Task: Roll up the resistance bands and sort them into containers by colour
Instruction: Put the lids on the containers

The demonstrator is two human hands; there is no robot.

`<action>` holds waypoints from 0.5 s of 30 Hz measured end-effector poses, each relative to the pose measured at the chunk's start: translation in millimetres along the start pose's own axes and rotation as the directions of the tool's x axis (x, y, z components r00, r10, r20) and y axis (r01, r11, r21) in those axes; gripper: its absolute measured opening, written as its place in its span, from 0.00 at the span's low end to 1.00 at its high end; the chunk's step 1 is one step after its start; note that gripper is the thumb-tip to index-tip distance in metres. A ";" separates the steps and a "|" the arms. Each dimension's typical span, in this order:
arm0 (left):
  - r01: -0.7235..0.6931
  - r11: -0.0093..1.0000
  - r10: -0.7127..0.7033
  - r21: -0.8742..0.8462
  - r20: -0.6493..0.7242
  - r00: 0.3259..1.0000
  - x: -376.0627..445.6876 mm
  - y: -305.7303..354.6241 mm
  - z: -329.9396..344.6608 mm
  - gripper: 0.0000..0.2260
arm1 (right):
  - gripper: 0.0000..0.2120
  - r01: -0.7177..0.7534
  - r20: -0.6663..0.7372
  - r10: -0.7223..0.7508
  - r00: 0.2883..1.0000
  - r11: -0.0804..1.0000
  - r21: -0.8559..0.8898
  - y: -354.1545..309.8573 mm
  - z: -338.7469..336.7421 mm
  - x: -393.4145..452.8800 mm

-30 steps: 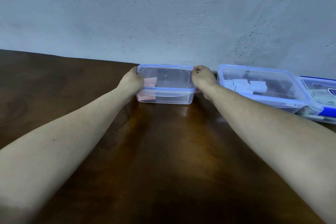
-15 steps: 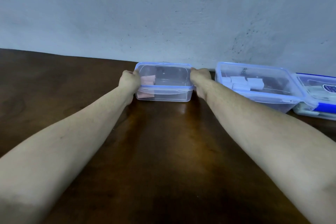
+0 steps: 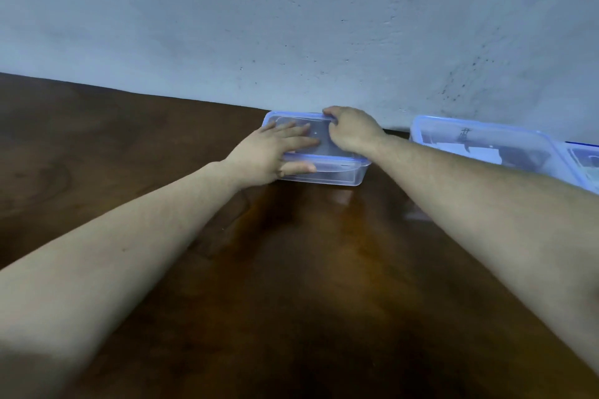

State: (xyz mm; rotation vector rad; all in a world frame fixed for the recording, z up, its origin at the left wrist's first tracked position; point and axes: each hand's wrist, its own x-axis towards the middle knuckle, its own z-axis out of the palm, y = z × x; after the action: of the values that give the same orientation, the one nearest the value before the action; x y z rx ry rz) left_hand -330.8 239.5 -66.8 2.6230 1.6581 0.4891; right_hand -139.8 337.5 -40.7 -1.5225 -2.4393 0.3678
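Two bare hands sit on one small clear rectangular plastic container with a blue-rimmed lid point(image 3: 337, 168), centre of frame, against the grey wall point(image 3: 291, 26) on the dark brown wooden table point(image 3: 291, 285). Left hand point(image 3: 272, 155): fingers straight and flat on the lid, thumb along the front edge. Right hand point(image 3: 351, 133): fingers curled over the lid's far right rim, gripping it. Contents hidden by the hands. At right, just beside: a larger clear blue-lidded container point(image 3: 486, 142) holding pale items.
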 end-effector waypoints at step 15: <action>-0.139 0.957 0.208 0.257 -0.268 0.941 3.9 -12.6 23.1 0.23 | 0.19 -0.021 0.013 0.022 1.000 0.994 -0.106 -1.6 10.8 33.0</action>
State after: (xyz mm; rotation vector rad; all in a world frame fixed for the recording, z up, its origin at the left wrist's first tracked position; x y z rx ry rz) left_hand -334.3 252.4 -89.9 3.0166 1.6526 0.7657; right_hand -158.8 365.6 -48.0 -1.5946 -2.4914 0.2573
